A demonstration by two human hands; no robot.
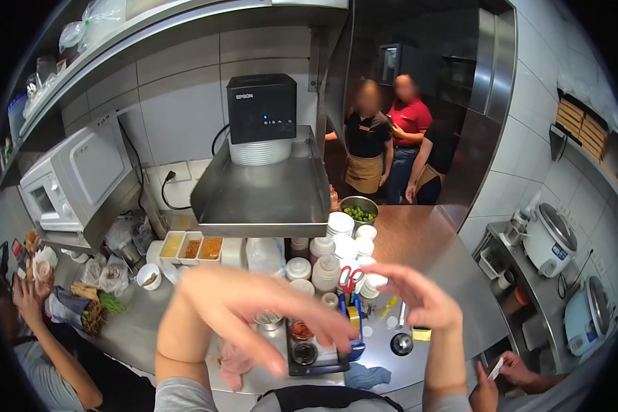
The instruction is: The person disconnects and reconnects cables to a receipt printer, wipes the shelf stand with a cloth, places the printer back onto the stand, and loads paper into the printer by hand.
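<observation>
Red-handled scissors (pixel 352 275): snag risk.
Handles up, near the black tray (pixel 316 371). Left hand (pixel 257 302) and right hand (pixel 427 296) hover over the worktop (pixel 439 247), released, fingers loose. Low sweep could catch the handles, topple them.

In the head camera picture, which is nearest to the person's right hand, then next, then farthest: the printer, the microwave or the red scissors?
1. Red scissors: just left of the right hand.
2. Printer: ahead and left, higher up.
3. Microwave: far over on the left.
</observation>
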